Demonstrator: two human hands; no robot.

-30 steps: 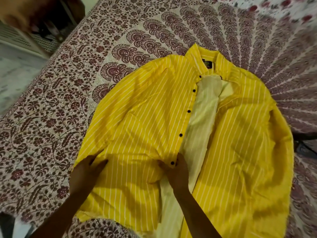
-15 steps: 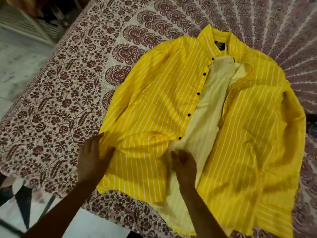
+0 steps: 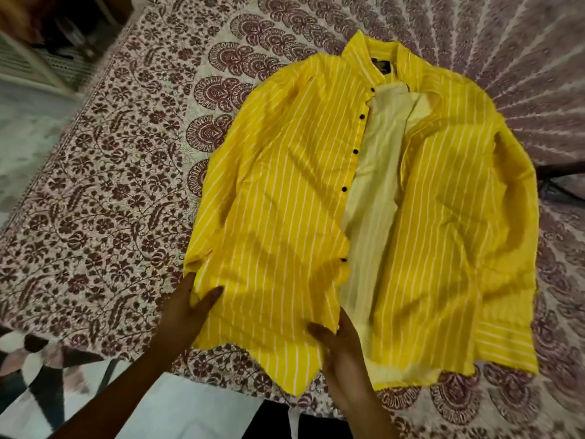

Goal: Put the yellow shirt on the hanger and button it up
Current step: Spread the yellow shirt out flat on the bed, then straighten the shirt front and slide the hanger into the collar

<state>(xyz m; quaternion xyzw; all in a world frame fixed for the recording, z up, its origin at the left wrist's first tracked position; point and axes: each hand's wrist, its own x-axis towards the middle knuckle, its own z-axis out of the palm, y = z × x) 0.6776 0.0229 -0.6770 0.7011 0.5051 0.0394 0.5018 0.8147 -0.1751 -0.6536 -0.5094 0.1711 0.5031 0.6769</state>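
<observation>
The yellow shirt [image 3: 285,191] with thin white stripes lies flat on the bed, collar away from me, front unbuttoned and parted so its pale inside shows down the middle. Small dark buttons run along the left panel's edge. My left hand [image 3: 186,312] grips the outer lower edge of the left panel, thumb on top of the cloth. My right hand [image 3: 342,346] pinches the same panel's inner edge near the hem. No hanger is in view.
A patterned maroon and cream bedspread [image 3: 104,210] covers the bed under the shirt. The bed's near edge runs just below the hem, with a black and white tiled floor [image 3: 38,375] beyond. Furniture stands at the top left.
Both hands have slid down the left panel toward the hem and closed on its edges. The view has shifted, so the shirt sits farther from me.
</observation>
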